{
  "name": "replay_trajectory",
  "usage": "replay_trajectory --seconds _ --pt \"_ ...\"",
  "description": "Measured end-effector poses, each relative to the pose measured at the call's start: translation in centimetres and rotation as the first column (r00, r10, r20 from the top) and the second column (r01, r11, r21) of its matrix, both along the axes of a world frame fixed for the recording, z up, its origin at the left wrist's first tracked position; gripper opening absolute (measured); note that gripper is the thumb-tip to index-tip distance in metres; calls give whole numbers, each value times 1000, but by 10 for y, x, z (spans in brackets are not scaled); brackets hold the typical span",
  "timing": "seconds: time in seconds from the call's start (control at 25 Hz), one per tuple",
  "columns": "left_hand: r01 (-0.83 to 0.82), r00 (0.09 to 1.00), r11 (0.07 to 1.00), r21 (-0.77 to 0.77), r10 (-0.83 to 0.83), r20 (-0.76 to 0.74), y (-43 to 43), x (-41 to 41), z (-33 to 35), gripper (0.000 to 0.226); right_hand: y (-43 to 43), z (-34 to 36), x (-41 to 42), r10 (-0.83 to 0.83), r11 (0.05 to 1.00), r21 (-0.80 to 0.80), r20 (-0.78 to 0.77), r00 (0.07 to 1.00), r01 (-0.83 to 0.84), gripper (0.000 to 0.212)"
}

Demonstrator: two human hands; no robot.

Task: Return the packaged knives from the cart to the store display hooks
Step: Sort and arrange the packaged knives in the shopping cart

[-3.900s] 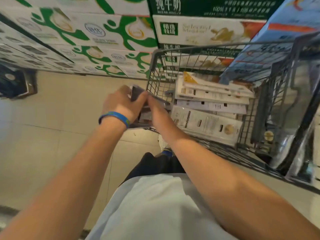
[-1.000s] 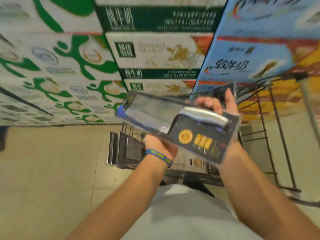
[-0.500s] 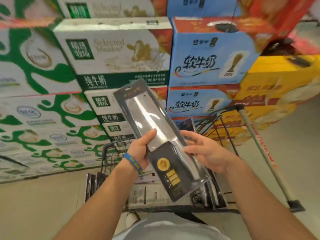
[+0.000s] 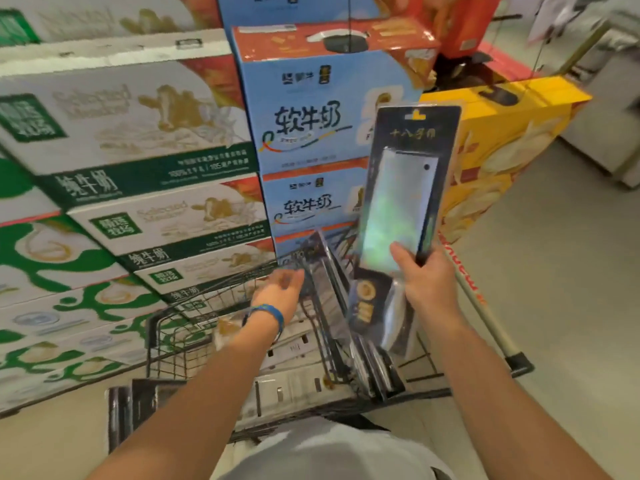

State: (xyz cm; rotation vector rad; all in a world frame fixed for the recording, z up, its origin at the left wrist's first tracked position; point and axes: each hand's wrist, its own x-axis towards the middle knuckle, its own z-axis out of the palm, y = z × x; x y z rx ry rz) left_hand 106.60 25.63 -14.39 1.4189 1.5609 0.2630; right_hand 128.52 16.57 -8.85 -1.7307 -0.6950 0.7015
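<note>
From the head view, I have the packaged knife (image 4: 405, 202) up in front of me, held almost upright above the far right corner of the cart (image 4: 166, 341). My right hand (image 4: 429, 282) grasps it low down, thumb across the clear front where the blade meets the handle and the other fingers wrapped behind the dark card. It is a broad cleaver, so I judge it heavy for its size and top-loaded, with the blade above my grip. The card looks stiff, but the glossy plastic front is probably slick. Taking it at the handle end seems right, since that leaves the hang slot (image 4: 415, 116) at the top free for a hook. No display hooks show here. My right forearm runs up from the lower right, wrist roughly straight. My left hand (image 4: 280, 289) reaches forward over the cart, palm turned inward and fingers loosely curved, released and empty as far as the blur shows. It sits just beside a second pack (image 4: 322, 268) standing on edge in the cart, though I cannot tell if it touches. More packs lie in the basket, with milk cartons (image 4: 138, 133) stacked behind.
</note>
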Motion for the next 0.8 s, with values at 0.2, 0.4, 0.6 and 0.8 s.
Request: replay_trajectory --seconds 0.2,0.4,0.6,0.8 --pt "71 986 888 -455 -130 -100 -45 24 -66 56 7 -37 37 153 906 -422 365 918 17 17" --pt "164 951 957 -240 -218 -218 -68 21 -96 42 9 -116 16 507 664 -730 281 815 -161 27" --pt "233 931 953 -192 -276 -241 -70 15 -102 44 14 -149 23 567 535 -825 187 802 -185 31" --pt "233 963 956 -178 -252 -94 -73 7 -105 64 16 -126 -56 370 894 -439 622 690 -83 34"
